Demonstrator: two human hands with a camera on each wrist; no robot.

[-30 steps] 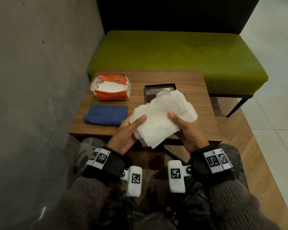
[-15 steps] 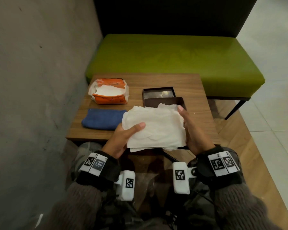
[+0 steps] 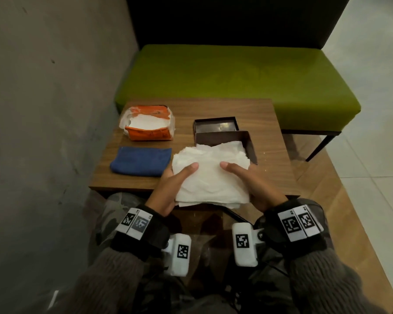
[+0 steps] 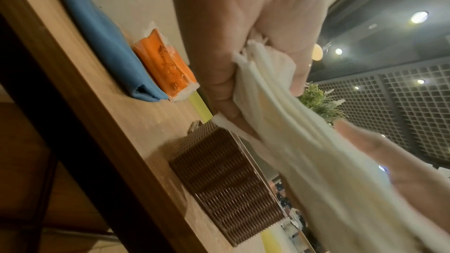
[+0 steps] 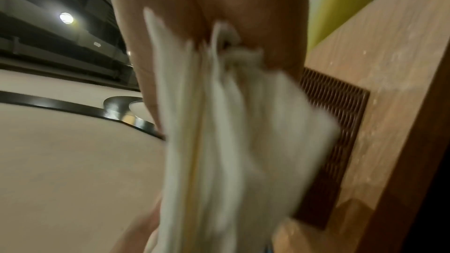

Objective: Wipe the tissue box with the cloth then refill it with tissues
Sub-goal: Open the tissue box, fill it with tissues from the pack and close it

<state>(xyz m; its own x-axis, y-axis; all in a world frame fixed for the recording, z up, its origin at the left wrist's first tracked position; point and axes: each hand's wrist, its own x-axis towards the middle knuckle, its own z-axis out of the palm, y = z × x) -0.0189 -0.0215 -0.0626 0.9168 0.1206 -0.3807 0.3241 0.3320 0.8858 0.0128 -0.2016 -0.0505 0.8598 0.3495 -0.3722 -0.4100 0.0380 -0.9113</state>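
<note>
A stack of white tissues [image 3: 210,175] is held flat between both hands above the near edge of the table. My left hand [image 3: 175,184] grips its left side, thumb on top. On its right side my right hand [image 3: 245,180] holds it the same way. The stack's far edge hangs over the open brown tissue box [image 3: 250,141], whose ribbed wall [image 4: 226,172] shows in the left wrist view. The box lid [image 3: 216,124] lies just behind it. A folded blue cloth [image 3: 141,160] lies on the table to the left. The wrist views show the tissues [image 4: 292,141] [image 5: 219,122] pinched edge-on.
An orange opened tissue pack [image 3: 148,125] sits at the table's [image 3: 270,123] far left. A green bench [image 3: 236,80] stands behind the table, a grey wall [image 3: 43,109] runs along the left. My knees are under the near edge.
The tissue stack has been turned from tilted to flat and square, and carried forward so its far edge now hangs over the open box. Both thumbs now lie on top.
</note>
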